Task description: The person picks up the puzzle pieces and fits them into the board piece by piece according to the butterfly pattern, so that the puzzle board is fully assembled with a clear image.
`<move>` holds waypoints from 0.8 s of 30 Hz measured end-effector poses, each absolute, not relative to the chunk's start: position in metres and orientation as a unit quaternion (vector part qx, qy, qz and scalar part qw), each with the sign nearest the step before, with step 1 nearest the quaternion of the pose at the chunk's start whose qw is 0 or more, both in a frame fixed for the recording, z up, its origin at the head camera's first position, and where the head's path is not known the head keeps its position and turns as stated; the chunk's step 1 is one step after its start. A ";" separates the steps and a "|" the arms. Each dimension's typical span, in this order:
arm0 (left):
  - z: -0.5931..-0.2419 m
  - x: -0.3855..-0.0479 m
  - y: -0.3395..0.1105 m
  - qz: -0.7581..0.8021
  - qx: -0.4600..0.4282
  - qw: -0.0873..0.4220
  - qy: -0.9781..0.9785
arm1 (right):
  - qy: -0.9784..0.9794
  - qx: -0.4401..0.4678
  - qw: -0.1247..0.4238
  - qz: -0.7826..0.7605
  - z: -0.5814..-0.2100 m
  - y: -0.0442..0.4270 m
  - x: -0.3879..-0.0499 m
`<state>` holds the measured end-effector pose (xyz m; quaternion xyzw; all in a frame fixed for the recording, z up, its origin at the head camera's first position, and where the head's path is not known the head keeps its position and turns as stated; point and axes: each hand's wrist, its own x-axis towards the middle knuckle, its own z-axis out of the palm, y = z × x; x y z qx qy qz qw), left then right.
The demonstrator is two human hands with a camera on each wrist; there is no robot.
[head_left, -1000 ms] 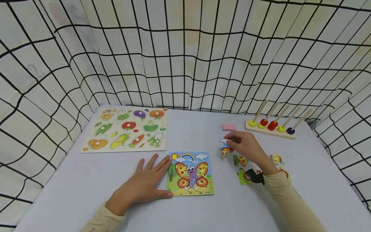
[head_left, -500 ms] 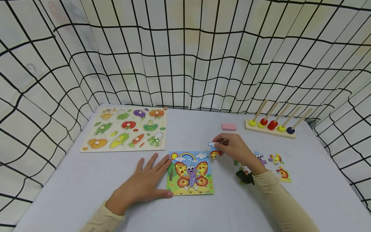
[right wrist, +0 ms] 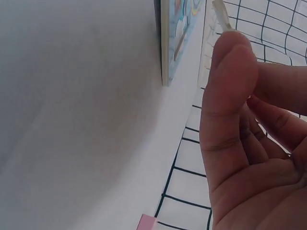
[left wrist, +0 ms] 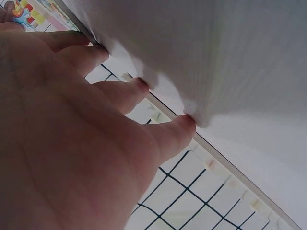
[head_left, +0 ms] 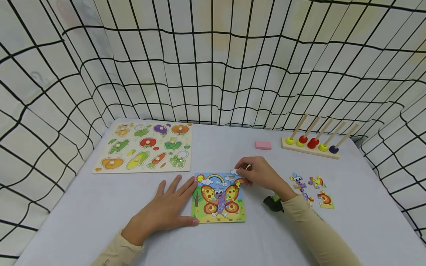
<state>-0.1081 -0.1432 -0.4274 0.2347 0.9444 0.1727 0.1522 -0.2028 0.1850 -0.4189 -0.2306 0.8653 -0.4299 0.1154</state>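
A square butterfly puzzle board [head_left: 217, 203] lies flat on the white table. My left hand [head_left: 166, 210] rests spread beside it, with fingertips and thumb at its left edge. In the left wrist view the fingers [left wrist: 172, 136] are straight and apart. My right hand [head_left: 261, 175] pinches a puzzle piece [head_left: 238, 181] between thumb and fingers, over the board's upper right corner. That piece shows cloud and part of an orange wing. Only its pale edge [right wrist: 221, 14] shows in the right wrist view. Whether it touches the board I cannot tell.
Several loose puzzle pieces [head_left: 325, 200] lie at the right, partly behind the right sleeve. A pink block [head_left: 263, 145] and a peg bead counter [head_left: 309, 148] stand farther back. A vegetable knob puzzle [head_left: 143, 147] lies back left. Black netting [head_left: 213, 66] surrounds the table.
My right hand has moved left, carrying the puzzle piece from beside the board to above its upper right corner. More of the loose pieces now show. The left hand has stayed still.
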 end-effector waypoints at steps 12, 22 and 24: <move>-0.430 -0.108 -0.145 0.173 0.244 0.142 0.944 | 0.864 -0.234 0.147 -0.420 -0.426 0.171 -0.203; -0.429 -0.108 -0.144 0.172 0.240 0.143 0.944 | 0.869 -0.237 0.141 -0.412 -0.427 0.162 -0.202; -0.430 -0.108 -0.144 0.171 0.240 0.145 0.945 | 0.873 -0.236 0.139 -0.405 -0.427 0.160 -0.202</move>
